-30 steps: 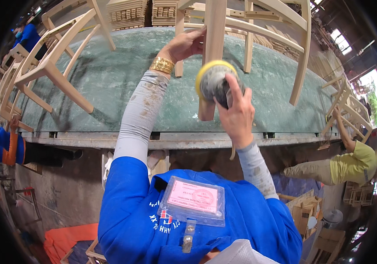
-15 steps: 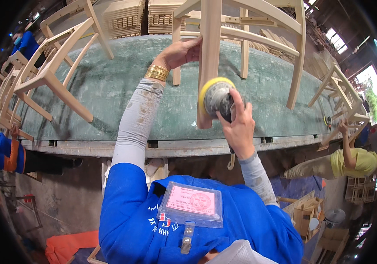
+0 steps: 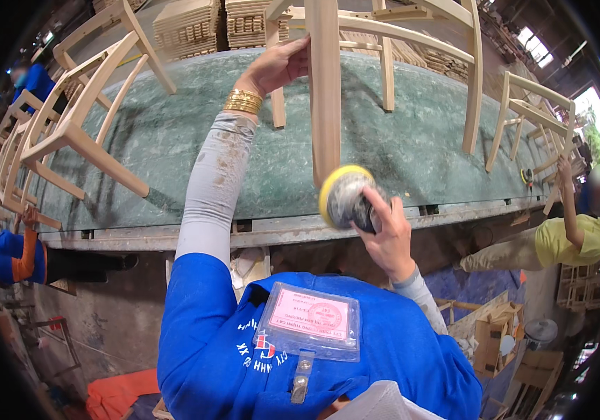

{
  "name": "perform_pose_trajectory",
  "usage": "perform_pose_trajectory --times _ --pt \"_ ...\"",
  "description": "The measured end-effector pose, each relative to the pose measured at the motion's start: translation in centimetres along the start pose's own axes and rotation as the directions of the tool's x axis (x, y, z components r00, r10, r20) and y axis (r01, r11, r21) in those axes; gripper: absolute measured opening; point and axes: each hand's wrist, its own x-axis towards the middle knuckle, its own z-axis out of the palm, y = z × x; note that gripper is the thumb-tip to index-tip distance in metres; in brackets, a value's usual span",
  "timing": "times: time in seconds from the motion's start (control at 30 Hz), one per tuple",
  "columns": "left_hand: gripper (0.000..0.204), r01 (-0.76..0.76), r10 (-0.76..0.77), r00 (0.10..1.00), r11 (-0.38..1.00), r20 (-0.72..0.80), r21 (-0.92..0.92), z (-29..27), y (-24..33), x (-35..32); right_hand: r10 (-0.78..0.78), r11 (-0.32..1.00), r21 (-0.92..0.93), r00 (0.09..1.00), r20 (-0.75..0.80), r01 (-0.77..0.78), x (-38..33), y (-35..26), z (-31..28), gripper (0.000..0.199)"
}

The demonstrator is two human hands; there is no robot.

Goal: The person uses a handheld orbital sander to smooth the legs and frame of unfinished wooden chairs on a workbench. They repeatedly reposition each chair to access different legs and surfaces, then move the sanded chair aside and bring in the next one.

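Note:
A pale wooden chair frame (image 3: 473, 84) stands on a green-topped workbench (image 3: 398, 150), its near leg (image 3: 325, 98) closest to me. My left hand (image 3: 273, 68), with gold bangles at the wrist, grips that leg high up from its left side; some fingertips are hidden behind the wood. In my right hand (image 3: 392, 241) is a round orbital sander (image 3: 347, 199) with a yellow pad rim, fingers wrapped over its body. The tilted pad overlaps the foot of the leg near the bench's front edge; whether it touches the wood I cannot tell.
More chair frames stand to the left (image 3: 90, 133) and right (image 3: 541, 112) on the bench. Stacked wooden parts (image 3: 188, 28) lie beyond it. One co-worker in blue and orange (image 3: 23, 252) is at left, another in a yellow shirt (image 3: 573, 241) at right. Another sander (image 3: 526, 176) rests at the bench's right.
My right hand has brought the sander down and slightly toward me, to the foot of the leg. My left hand keeps its hold on the leg.

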Motion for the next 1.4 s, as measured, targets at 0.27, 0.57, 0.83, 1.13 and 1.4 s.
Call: perform_pose_trajectory --times 0.27,0.57,0.83,1.13,1.4 --pt "0.046 0.039 -0.040 0.999 0.995 0.003 0.088 0.3 0.4 0.4 0.030 0.999 -0.010 0.988 -0.149 -0.032 5.6 -0.8 1.9 0.074" --pt "0.033 0.003 -0.003 1.000 1.000 -0.010 0.002 0.4 0.3 0.8 -0.064 0.994 -0.093 0.996 -0.063 0.058 3.9 -1.7 2.3 0.071" --pt "0.034 -0.049 0.049 0.999 0.996 -0.007 0.076 0.4 0.3 0.8 -0.017 0.988 -0.156 0.999 -0.034 0.012 2.4 -2.7 1.7 0.067" --pt "0.035 -0.036 0.037 0.999 0.998 -0.029 0.050 0.8 0.0 1.2 0.003 0.995 -0.096 0.989 -0.145 -0.017 7.6 -2.6 0.8 0.070" --pt "0.033 -0.069 0.069 0.998 0.996 0.003 0.050 -0.2 0.3 2.0 0.086 0.990 -0.107 0.993 -0.081 -0.095 8.2 -2.4 -0.1 0.071"
